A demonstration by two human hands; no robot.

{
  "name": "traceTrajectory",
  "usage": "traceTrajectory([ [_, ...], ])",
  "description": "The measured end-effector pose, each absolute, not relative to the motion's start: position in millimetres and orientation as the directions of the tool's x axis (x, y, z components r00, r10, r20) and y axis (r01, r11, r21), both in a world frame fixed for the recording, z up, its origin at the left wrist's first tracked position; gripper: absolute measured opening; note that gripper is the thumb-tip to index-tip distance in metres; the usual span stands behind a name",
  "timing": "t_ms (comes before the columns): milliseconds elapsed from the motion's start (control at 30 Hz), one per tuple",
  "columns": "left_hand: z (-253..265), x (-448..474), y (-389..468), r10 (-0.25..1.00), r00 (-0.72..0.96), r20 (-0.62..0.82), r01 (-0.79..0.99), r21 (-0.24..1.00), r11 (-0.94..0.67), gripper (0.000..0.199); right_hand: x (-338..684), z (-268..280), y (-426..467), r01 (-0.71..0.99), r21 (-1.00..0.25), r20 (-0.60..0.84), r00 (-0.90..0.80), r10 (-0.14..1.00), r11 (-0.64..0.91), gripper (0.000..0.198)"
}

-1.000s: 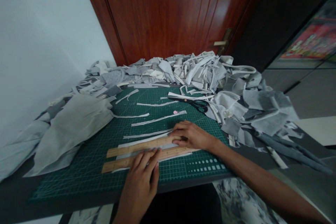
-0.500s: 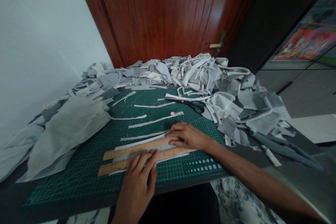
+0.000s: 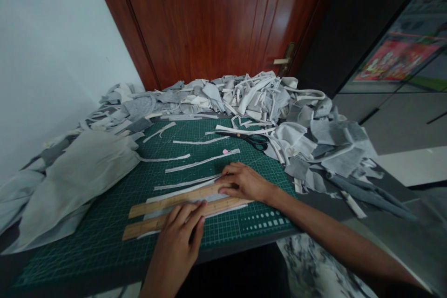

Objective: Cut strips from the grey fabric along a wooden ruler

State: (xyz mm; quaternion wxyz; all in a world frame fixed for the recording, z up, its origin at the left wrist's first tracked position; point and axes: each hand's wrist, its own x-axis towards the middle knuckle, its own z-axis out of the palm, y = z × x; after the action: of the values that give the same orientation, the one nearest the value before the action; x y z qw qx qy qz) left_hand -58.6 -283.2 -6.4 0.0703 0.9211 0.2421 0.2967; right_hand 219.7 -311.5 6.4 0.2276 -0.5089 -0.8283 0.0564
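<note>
Two wooden rulers lie side by side over a strip of light grey fabric [image 3: 171, 211] on a green cutting mat [image 3: 104, 242]. My left hand [image 3: 178, 233] rests on the nearer ruler [image 3: 223, 205], fingers stretched along it and pressing down. At the right end of the farther ruler [image 3: 174, 198], my right hand [image 3: 246, 182] has its thumb and bent fingers closed about the wood. That ruler's end is hidden under the hand. Cut strips, one a narrow pale strip [image 3: 202, 161], lie beyond the rulers, beside a small pink round thing [image 3: 225, 152].
Black-handled scissors [image 3: 257, 141] lie at the mat's back right. Grey and white fabric scraps [image 3: 209, 95] are heaped along the back edge and right side. A large pale cloth [image 3: 80, 172] covers the left. Behind stands a brown wooden door [image 3: 209, 23].
The whole view has shifted slightly, so the table and mat appear a little further left. Both hands keep their places on the rulers.
</note>
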Motion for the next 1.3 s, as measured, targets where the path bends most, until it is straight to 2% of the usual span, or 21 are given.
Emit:
traceTrajectory([
  [567,-6.9,-67.5,-292.2,0.471,0.706,0.529,0.379,0.279,-0.882,0.033,214.5,11.8,-315.2,0.797,-0.263,0.291,-0.472,0.832,0.544,0.031],
  [800,-7.9,-75.0,-300.3,0.479,0.728,0.491,0.392,0.275,-0.878,0.035,208.9,12.6,-317.2,0.791,-0.262,0.27,-0.49,0.829,0.553,0.03],
  [1300,-9.9,-75.1,-300.1,0.502,0.709,0.495,0.385,0.324,-0.864,0.036,211.9,9.2,-316.1,0.827,-0.331,0.318,-0.355,0.879,0.454,0.026],
])
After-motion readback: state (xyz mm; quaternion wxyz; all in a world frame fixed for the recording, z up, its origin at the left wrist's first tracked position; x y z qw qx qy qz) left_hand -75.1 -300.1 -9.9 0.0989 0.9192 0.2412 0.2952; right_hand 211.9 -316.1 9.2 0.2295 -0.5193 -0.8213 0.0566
